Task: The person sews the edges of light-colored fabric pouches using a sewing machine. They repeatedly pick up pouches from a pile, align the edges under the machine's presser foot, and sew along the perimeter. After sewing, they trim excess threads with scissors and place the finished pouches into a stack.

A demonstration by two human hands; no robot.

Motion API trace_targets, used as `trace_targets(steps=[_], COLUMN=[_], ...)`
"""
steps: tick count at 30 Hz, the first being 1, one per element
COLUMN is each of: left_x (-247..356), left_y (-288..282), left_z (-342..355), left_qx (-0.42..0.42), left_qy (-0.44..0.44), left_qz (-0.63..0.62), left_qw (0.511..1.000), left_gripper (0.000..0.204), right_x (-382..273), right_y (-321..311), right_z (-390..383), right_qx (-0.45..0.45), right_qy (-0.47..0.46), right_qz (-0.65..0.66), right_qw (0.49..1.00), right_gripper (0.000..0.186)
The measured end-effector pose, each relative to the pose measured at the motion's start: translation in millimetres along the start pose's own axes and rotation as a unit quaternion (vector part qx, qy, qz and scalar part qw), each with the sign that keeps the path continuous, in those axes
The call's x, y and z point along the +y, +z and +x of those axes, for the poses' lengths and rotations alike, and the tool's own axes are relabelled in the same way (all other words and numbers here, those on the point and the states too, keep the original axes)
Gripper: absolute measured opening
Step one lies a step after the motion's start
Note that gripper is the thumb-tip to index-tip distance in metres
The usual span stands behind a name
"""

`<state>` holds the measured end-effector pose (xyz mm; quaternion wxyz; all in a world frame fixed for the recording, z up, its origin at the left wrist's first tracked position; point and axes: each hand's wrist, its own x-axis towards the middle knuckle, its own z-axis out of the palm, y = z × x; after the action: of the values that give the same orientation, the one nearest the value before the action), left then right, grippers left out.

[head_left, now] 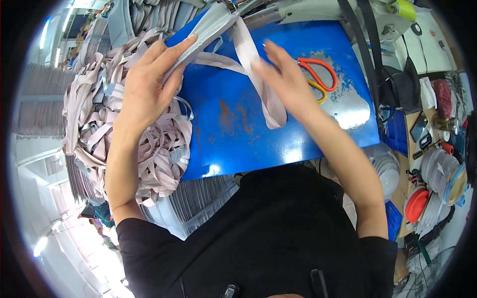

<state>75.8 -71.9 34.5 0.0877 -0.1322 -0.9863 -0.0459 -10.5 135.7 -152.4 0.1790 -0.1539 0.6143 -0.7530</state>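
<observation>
My left hand (146,82) pinches a pale grey fabric strip (206,35) between thumb and fingers. That strip runs up to the metal parts of a sewing machine (278,12) at the top. A pinkish band (246,47) hangs from the same spot and loops down over the blue table (233,144). Beside this band is my right hand (288,82), slightly blurred, with its fingers apart; I see no grip on the band, though the thumb overlaps its edge. Scissors (318,69) with orange-red and yellow handles lie right of that hand, their blades hidden behind it.
A big heap of pinkish bands (149,154) crowds the table's left side. Stacked grey fabric pieces (42,99) stand farther left, more below the table (203,198). Dark straps (370,44) hang at right, near a black bag (400,84) and a cluttered shelf with rolls (439,169).
</observation>
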Motion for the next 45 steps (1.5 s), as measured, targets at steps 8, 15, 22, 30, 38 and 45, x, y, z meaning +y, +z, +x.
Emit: trace_targets(steps=[8, 15, 22, 30, 38, 45], left_x=[10.4, 21.2, -5.0, -25.8, 7.8, 42.9], left_y=[-4.5, -4.0, -12.7, -14.6, -1.6, 50.7], left_z=[-2.7, 9.1, 36.7, 67.8, 67.5, 72.1], left_qx=[-0.093, -0.131, -0.138, -0.131, -0.136, -0.016], left_qy=[0.107, 0.157, 0.188, 0.185, 0.102, 0.019], left_qz=[0.207, 0.244, 0.292, 0.271, 0.234, 0.127], left_qw=[0.968, 0.948, 0.928, 0.935, 0.957, 0.992], left_gripper=[0.073, 0.078, 0.074, 0.055, 0.05, 0.024], right_x=[-19.8, -42.9, -36.8, -22.5, -11.2, -15.1], right_y=[8.2, 0.6, 11.5, 18.4, 19.9, 20.0], right_z=[22.8, 4.7, 35.7, 62.9, 68.5, 59.5], right_qx=[-0.089, -0.098, -0.109, -0.102, -0.09, -0.08], right_qy=[0.023, 0.049, 0.024, 0.015, -0.006, -0.03], right_qz=[0.205, 0.199, 0.234, 0.232, 0.215, 0.208], right_qw=[0.975, 0.974, 0.966, 0.967, 0.972, 0.974], right_gripper=[0.033, 0.036, 0.038, 0.028, 0.027, 0.025])
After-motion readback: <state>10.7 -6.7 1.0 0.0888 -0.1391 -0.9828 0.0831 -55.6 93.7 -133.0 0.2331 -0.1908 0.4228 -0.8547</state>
